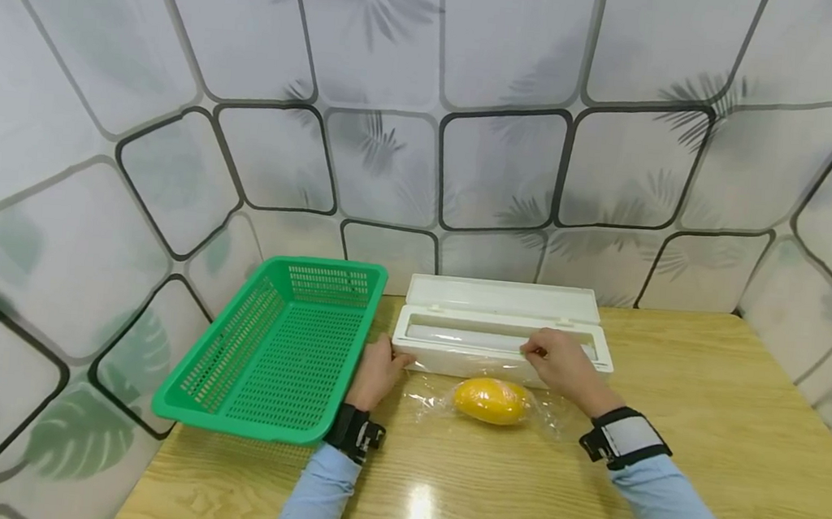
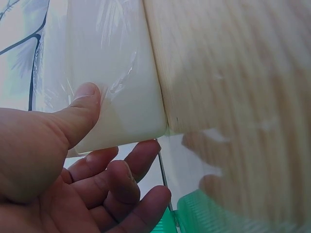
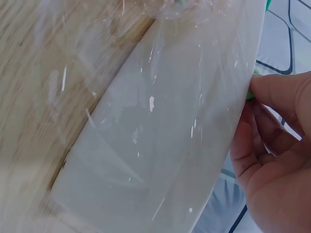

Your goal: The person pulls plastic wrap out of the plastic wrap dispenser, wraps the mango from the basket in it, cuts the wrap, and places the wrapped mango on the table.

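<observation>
A white cling film dispenser (image 1: 444,363) lies on the table with its lid (image 1: 504,297) raised and a film roll (image 1: 461,336) inside. At its left end, my left hand (image 1: 376,373) holds the box, its thumb (image 2: 87,104) on the film-covered front and its fingers bent by the end face. My right hand (image 1: 567,369) pinches a small green slide cutter (image 3: 250,93) on the front top edge, toward the right end. Clear film hangs down the front and spreads around a yellow mango-like fruit (image 1: 491,401) just before the box.
A green plastic basket (image 1: 375,313) stands left of the dispenser, close against my left wrist. The wooden table (image 1: 697,412) extends to the right and toward me. Behind it rises a patterned wall covering (image 1: 504,169).
</observation>
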Action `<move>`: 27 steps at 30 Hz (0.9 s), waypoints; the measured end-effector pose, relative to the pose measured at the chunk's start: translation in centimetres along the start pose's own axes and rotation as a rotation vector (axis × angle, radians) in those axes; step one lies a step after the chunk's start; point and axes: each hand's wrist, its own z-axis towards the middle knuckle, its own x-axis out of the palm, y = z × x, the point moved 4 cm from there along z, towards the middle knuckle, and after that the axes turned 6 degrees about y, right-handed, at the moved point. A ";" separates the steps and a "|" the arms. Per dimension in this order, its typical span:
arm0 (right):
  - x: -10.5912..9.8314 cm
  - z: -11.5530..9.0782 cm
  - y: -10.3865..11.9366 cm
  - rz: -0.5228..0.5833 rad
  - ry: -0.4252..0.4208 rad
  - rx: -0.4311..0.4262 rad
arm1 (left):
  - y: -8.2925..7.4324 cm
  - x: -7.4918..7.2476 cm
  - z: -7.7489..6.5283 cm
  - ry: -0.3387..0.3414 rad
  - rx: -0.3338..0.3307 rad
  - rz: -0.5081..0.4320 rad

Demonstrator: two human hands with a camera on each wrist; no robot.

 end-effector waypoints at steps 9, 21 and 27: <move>-0.3 -0.5 -0.4 -0.007 -0.042 -0.032 | 0.1 0.0 0.2 0.010 -0.007 -0.011; -0.9 -0.8 -0.9 -0.022 -0.058 -0.042 | 0.2 0.0 0.4 0.007 -0.011 -0.030; -1.1 -1.2 -1.1 -0.037 -0.071 -0.059 | 0.1 0.2 0.3 0.021 -0.024 -0.056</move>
